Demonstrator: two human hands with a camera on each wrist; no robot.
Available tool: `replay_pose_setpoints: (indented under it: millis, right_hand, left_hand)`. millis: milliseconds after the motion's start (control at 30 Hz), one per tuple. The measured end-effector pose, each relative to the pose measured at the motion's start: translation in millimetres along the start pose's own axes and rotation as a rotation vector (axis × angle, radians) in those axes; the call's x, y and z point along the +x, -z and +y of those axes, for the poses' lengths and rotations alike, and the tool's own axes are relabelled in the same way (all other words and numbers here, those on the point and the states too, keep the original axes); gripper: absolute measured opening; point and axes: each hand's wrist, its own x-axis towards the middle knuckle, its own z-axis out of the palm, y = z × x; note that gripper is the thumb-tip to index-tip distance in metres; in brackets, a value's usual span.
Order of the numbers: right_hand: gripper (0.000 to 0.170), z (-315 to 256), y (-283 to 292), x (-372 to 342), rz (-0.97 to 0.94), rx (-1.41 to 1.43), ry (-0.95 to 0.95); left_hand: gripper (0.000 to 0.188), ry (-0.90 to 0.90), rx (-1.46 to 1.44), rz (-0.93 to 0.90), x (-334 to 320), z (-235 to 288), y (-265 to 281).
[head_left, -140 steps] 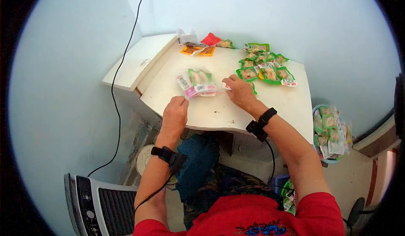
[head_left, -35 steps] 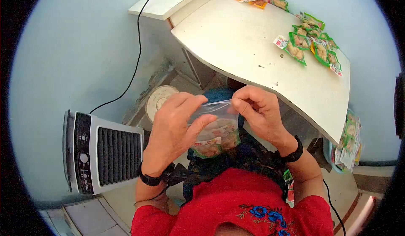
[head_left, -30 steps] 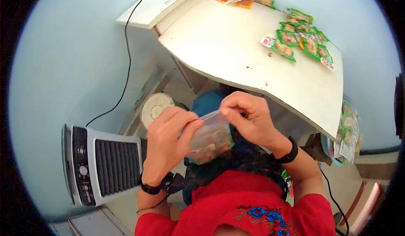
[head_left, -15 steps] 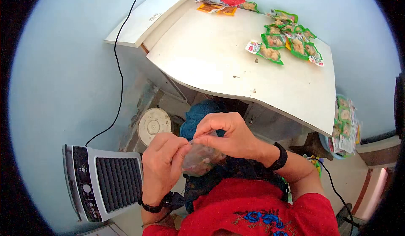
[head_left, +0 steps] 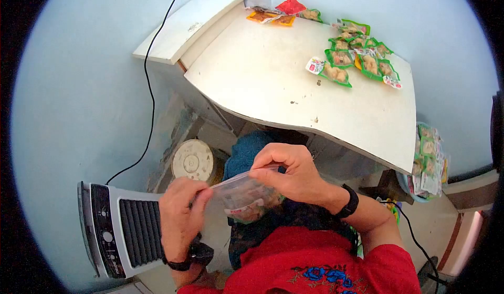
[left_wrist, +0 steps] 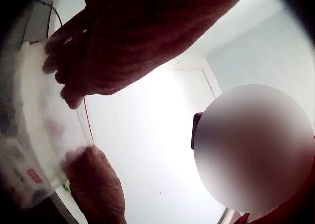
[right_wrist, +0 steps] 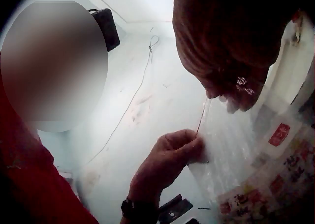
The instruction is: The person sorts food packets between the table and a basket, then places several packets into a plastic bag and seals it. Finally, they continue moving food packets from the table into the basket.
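Note:
Over the person's lap hangs a transparent zip bag (head_left: pixel 249 197) with small food packets inside, its top edge stretched between both hands. My left hand (head_left: pixel 181 210) pinches one end of that edge between thumb and fingers. The other end is pinched by my right hand (head_left: pixel 291 173), thumb against curled index finger. A thin red line runs along the bag's mouth in the left wrist view, between the left hand (left_wrist: pixel 113 42) and the right hand (left_wrist: pixel 96 184). Printed packets (right_wrist: pixel 280 135) show through the plastic in the right wrist view.
Beyond the hands is a white table (head_left: pixel 252 84) with a wavy front edge. Green-edged food packets (head_left: pixel 362 57) lie at its right, orange packets (head_left: pixel 270 18) at the back. A tub of packets (head_left: pixel 428 162) stands right, a round-lidded bucket (head_left: pixel 191 160) and an air cooler (head_left: pixel 126 231) left.
The bag, earlier lying on the table, is now held over the lap. In the last half second the left hand has moved left, away from the right, and the bag's mouth is drawn out between them.

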Motion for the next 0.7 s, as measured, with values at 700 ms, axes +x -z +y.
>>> replay_pose_setpoints:
  millis: [700]
  right_hand:
    - [0.006, -5.4, -14.3, -9.3, -0.077, 0.045, 0.016]
  left_hand:
    - [0.028, -0.115, -0.078, 0.001, -9.9, 20.6, -6.9]
